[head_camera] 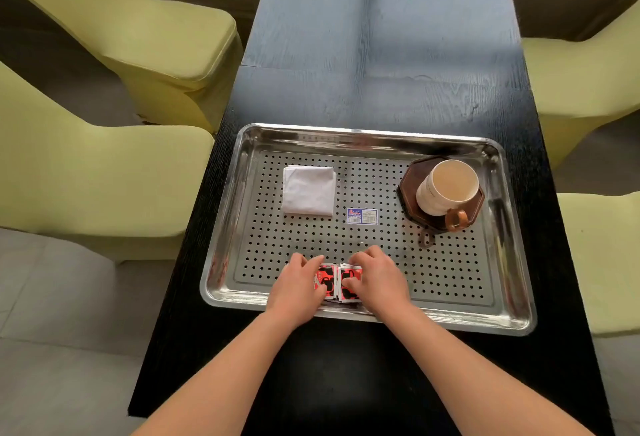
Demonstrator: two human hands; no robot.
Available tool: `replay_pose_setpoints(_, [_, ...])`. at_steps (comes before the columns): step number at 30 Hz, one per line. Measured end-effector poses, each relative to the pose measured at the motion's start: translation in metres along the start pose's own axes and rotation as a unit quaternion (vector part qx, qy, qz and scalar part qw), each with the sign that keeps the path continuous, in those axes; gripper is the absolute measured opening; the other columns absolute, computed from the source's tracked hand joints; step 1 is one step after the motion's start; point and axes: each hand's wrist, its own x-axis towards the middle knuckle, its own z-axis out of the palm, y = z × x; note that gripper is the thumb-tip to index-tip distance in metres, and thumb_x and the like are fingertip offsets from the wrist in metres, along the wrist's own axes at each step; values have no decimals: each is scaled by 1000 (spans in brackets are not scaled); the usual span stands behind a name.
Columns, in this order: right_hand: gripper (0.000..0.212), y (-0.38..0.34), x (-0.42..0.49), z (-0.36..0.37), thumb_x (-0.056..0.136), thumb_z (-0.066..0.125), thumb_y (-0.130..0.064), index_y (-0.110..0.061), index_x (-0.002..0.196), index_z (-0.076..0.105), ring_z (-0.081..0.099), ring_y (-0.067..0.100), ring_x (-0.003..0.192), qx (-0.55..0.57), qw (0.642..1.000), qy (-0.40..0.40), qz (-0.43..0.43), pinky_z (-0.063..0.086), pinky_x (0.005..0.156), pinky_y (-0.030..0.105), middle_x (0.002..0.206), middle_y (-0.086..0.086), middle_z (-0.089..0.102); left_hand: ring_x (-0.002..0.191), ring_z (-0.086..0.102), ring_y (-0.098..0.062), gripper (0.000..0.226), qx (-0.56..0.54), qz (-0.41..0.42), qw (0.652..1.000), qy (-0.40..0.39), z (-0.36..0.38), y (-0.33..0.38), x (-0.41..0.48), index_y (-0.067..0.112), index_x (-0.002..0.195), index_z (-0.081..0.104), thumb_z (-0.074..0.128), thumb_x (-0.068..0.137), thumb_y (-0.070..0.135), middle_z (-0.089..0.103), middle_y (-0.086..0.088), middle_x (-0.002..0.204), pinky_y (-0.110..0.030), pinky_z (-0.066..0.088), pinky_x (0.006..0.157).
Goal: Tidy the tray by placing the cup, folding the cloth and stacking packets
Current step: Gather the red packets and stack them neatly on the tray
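Two bare forearms reach in over the near edge of the black table [346, 366]. The left hand [298, 283] and right hand [377, 279] clamp the red-and-black packets [337, 283] from either side by the near rim of the tray [363, 131], squaring them up, I'd judge, though the fingers hide how many there are. The cloth [309, 190] lies folded at the far left and the cup [446, 188] stands on its dark coaster [407, 186] at the far right, so only the stacking seems left.
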Motion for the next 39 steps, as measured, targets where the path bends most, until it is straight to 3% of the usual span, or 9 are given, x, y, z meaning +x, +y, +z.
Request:
replay_pose_setpoints(7, [33, -1, 3, 1, 87, 71, -44, -30, 116, 64, 53, 19, 107, -5, 999, -42, -7, 49, 79, 35, 109, -4, 48, 105, 52, -18, 45, 57, 21, 998, -13, -2, 3, 12, 32, 134, 56, 66, 90, 27, 42, 1, 114, -37, 51, 88])
replay_pose_setpoints(22, [26, 8, 11, 1, 82, 78, -37, -29, 103, 65, 56, 15, 107, 52, 998, -35, -2, 53, 88, 40, 107, -8, 58, 108, 46, -16, 48, 65, 6, 998, -12, -4, 1, 13, 37, 136, 51, 65, 90, 36, 40, 2, 114, -37, 51, 87])
replay_pose_setpoints(26, [30, 14, 8, -1, 85, 77, -36, -28, 111, 65, 61, 14, 96, 100, 994, -3, 36, 54, 84, 36, 104, -6, 57, 108, 41, -18, 44, 100, 44, 993, 38, -4, 6, 8, 39, 133, 51, 62, 91, 38, 42, 1, 117, -36, 48, 88])
replay_pose_setpoints(29, [26, 23, 0, -1, 88, 73, -37, -26, 109, 64, 59, 13, 87, 100, 993, 38, 55, 47, 72, 29, 95, -7, 55, 102, 42, -21, 30, 116, 96, 985, 85, 0, 9, -2, 31, 120, 64, 58, 90, 33, 46, 0, 108, -35, 44, 83])
replay_pose_setpoints(32, [22, 29, -8, 2, 90, 69, -40, -25, 106, 63, 59, 13, 85, 82, 993, 13, 81, 45, 70, 29, 93, -7, 62, 96, 39, -21, 25, 155, 107, 979, 78, 9, 12, -11, 23, 106, 70, 52, 90, 31, 43, 1, 99, -33, 40, 79])
replay_pose_setpoints(36, [34, 28, -12, 4, 91, 67, -40, -23, 120, 61, 59, 11, 86, 90, 991, -4, 103, 42, 70, 26, 106, -3, 71, 99, 38, -20, 29, 145, 108, 982, 55, 17, 16, -13, 19, 108, 70, 50, 89, 28, 46, 1, 103, -32, 39, 82])
replay_pose_setpoints(39, [38, 26, -11, 4, 90, 69, -40, -23, 123, 60, 62, 13, 89, 100, 989, -12, 105, 46, 73, 29, 103, -3, 71, 100, 37, -18, 31, 133, 116, 984, 41, 20, 16, -13, 21, 111, 72, 52, 90, 30, 46, 3, 102, -30, 38, 82])
